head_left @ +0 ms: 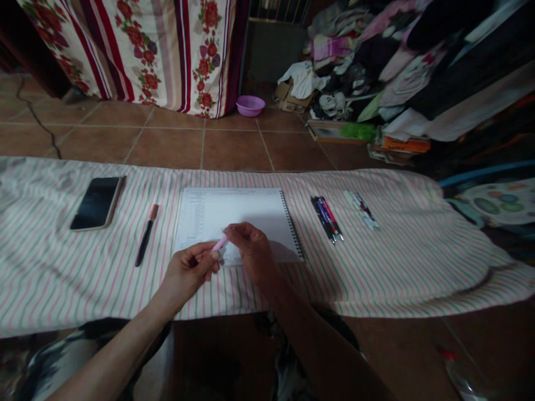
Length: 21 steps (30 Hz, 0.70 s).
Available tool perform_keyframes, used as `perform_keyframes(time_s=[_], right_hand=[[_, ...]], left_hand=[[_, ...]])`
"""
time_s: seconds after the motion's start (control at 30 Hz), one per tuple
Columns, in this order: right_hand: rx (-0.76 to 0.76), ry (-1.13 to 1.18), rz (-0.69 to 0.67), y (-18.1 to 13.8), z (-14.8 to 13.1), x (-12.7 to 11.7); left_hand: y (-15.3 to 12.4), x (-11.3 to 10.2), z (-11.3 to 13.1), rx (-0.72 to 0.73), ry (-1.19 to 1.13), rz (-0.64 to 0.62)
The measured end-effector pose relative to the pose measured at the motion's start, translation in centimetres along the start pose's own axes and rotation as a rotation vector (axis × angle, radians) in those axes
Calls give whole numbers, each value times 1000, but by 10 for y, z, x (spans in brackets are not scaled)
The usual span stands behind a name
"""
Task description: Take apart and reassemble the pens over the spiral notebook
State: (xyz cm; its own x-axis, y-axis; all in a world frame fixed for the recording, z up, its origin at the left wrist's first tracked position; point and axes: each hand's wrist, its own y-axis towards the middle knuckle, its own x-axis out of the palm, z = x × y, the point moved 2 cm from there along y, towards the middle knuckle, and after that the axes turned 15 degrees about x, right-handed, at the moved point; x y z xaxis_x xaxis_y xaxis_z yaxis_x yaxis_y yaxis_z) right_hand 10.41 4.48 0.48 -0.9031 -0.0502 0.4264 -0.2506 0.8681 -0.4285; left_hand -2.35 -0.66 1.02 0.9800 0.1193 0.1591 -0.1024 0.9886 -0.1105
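Note:
Over the lower edge of an open spiral notebook (246, 217), my two hands meet at a small pink pen-like piece (219, 242). Its lower end is pinched between the thumb and fingers of my left hand (192, 267). At its upper end, the closed fingertips of my right hand (253, 245) hold it too; whether that end is a cap or a tip cannot be made out. The notebook page is white, with a printed table along its left side and the spiral on the right. Left of it lies a black marker (146, 236) with an orange end.
A phone (97, 203) lies at the left of the striped cloth (401, 267). Several pens (326, 218) are grouped right of the notebook, with more light-coloured pens (363, 210) beyond. Behind are a purple basin (251, 106), a floral curtain (167, 55) and piled clothes (376, 55).

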Motion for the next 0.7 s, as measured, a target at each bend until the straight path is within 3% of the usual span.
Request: perform_keyframes(time_s=[0.13, 0.3, 0.37, 0.5, 0.7], right_hand=[[-72, -7, 13, 0, 4, 2], [12, 67, -208, -4, 1, 5], [32, 55, -218, -3, 0, 3], [60, -26, -145, 0, 0, -2], [-18, -185, 138, -4, -2, 0]], left_hand=[[1, 1, -3, 43, -3, -5], [0, 3, 6, 5, 18, -49], [-1, 3, 7, -9, 6, -62], [-1, 2, 2, 8, -21, -61], [1, -1, -9, 56, -3, -32]])
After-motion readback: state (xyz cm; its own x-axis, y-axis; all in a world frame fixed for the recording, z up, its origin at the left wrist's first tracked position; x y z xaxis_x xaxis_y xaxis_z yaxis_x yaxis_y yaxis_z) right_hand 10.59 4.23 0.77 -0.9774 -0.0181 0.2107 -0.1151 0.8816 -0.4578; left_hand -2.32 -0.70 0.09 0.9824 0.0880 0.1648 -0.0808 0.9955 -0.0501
